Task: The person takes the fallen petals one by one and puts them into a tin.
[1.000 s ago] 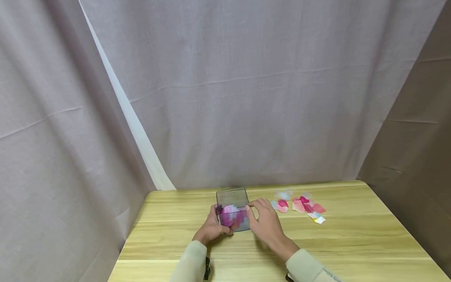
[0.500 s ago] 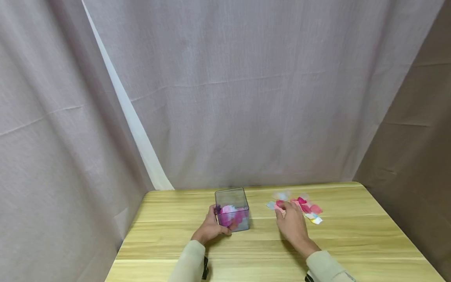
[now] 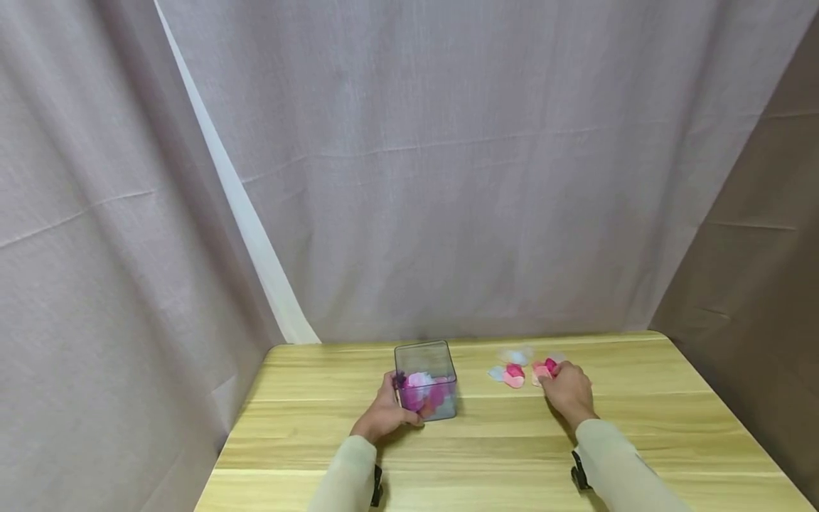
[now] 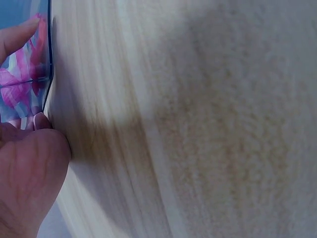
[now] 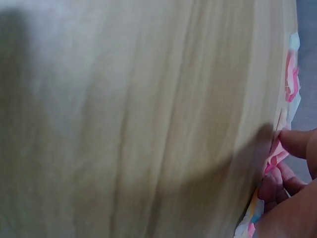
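On the table stands a clear, smoky, open-topped plastic box (image 3: 425,352) with pink, purple and white fabric petals (image 3: 419,387) inside. My left hand (image 3: 385,414) grips its left side, thumb across the front and fingers round the back; the left wrist view shows the thumb against the wall. My right hand (image 3: 569,392) is over the right group of loose petals. In the right wrist view, its thumb and curled fingers pinch a pink petal (image 5: 278,152) at the table surface. The hand hides part of this group in the head view; pink and magenta petals (image 3: 542,371) show at its left.
A second group of loose petals (image 3: 514,375), pink, pale blue and white, lies between the box and my right hand. The wood-grain table (image 3: 486,455) ends at the back against a grey curtain (image 3: 461,213).
From the box's rim, my right hand has moved right, over the nearer petals, to the right-hand group. My left hand keeps holding the box in place.
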Available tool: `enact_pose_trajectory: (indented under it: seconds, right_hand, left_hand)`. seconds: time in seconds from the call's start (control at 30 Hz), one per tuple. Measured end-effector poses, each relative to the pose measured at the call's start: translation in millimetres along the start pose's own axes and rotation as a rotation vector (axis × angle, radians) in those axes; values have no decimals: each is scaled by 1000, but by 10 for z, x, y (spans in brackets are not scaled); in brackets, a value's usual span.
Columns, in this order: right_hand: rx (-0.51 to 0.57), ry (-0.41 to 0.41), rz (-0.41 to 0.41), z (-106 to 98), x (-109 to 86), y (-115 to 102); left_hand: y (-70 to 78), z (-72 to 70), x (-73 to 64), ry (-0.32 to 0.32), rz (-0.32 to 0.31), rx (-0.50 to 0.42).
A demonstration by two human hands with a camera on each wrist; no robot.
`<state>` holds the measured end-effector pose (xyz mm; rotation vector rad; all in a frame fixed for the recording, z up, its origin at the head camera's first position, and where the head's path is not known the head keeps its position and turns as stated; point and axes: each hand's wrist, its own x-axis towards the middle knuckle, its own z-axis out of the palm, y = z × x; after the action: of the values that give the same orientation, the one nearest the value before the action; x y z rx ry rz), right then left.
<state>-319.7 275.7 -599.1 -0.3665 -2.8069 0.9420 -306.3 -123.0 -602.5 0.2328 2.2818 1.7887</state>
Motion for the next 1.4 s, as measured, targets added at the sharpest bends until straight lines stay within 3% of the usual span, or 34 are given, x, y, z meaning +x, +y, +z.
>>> enact_pose_trajectory:
  seconds: [0.2,0.43,0.63,0.77,0.97,1.2,1.4]
  right_hand:
    - [-42,-39,0,-60,-10,-12]
    - [17,-68,-36,-64,0,13]
    - [76,-21,-112,-111,-46,-48]
    - [107,0,-215,-172,-108,-287]
    - [218,-9,-348,-270,-343,-810]
    - [274,-23,-412,-272,-633,-1222]
    - [298,-71,-446,-189,-683,-1469]
  left_hand:
    - [-40,9,37,16,4,51]
    - [-48,-2,41,27,6,51]
    - [-46,-1,23,26,1,65]
    - [-28,-5,12,33,-1,59]
    - [-23,-5,39,33,11,82]
    - [-61,2,64,31,10,53]
    - [-58,7,51,28,4,41]
